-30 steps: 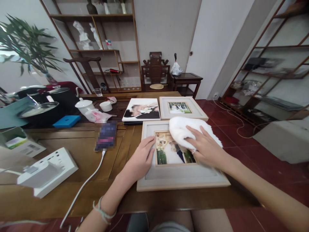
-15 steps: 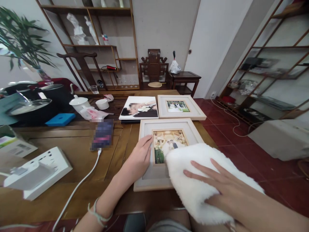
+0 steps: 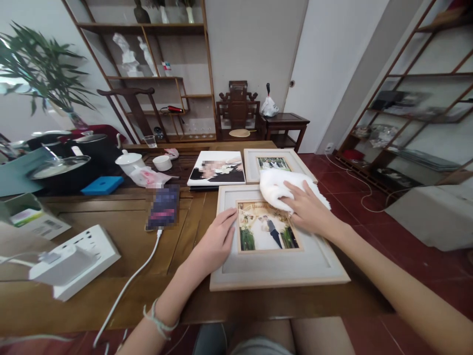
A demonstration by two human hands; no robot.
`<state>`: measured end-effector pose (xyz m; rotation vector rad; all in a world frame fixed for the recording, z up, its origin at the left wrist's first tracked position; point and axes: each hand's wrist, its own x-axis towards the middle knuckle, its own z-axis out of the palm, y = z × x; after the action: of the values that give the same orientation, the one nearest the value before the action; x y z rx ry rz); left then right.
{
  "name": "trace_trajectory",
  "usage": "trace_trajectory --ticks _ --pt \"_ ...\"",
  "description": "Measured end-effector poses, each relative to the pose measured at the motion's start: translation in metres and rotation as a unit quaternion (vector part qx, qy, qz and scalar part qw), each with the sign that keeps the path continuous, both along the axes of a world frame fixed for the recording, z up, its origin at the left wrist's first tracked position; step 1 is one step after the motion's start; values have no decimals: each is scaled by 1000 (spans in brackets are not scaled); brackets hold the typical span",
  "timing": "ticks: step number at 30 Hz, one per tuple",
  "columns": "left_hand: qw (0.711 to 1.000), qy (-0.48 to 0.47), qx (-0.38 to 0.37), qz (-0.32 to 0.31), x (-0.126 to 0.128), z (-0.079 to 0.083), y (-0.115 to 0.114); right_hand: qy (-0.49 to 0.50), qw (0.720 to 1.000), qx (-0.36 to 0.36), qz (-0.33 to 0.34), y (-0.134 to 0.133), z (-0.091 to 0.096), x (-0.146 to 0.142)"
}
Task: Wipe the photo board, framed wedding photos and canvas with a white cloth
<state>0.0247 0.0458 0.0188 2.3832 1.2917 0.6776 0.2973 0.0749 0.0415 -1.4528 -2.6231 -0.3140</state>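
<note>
A light wood picture frame (image 3: pixel 229 276) with a small wedding photo lies on the table in front of me. My left hand (image 3: pixel 218 239) grips its left side, fingertips beside the photo's inner border. My right hand (image 3: pixel 308 209) presses a fluffy white cloth (image 3: pixel 271 190) on the frame's upper right part, fingers spread over the fabric. The cloth reaches past the top edge and covers part of a second wooden frame (image 3: pixel 251 167) behind. To its left lies a white-edged photo panel (image 3: pixel 218 170) on a dark flat thing.
At left on the wooden table (image 3: pixel 185 308) are a white power strip (image 3: pixel 92 254), a white cable (image 3: pixel 136 276), a blurred-out phone (image 3: pixel 162 209), a blue block (image 3: pixel 102 185), a teapot (image 3: pixel 129 160) and a black pan (image 3: pixel 61 172). The table's right edge borders red floor tiles.
My right hand has slid the cloth away from me, from the frame's lower right to its top right, uncovering the photo. My left hand stays on the left side. The view shifted slightly.
</note>
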Motion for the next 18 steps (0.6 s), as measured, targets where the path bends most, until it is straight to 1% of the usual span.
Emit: trace_trajectory --ticks 2,4,5,7,11,13,15,16,18 --pt "1000 -4 0 1 0 0 0 7 1000 -5 -15 7 0 -1" --pt "1000 -11 4 4 0 -1 1 17 999 -32 2 1 2 -3" --pt "1000 -14 5 6 1 -1 1 23 998 -52 18 -7 4 -5" --pt "1000 -17 4 11 2 -2 1 37 993 -97 48 -31 10 -6" --pt "1000 -17 6 19 4 -3 0 53 974 -202 83 -95 30 -9" --pt "1000 -17 11 21 4 -4 0 51 962 -248 99 -123 38 -14" --pt "1000 -15 13 21 4 -5 0 45 954 -276 108 -139 43 -23" --pt "1000 -13 13 20 4 -5 0 42 952 -283 107 -142 42 -27" --pt "1000 -9 14 15 4 -5 1 38 953 -284 97 -138 38 -35"
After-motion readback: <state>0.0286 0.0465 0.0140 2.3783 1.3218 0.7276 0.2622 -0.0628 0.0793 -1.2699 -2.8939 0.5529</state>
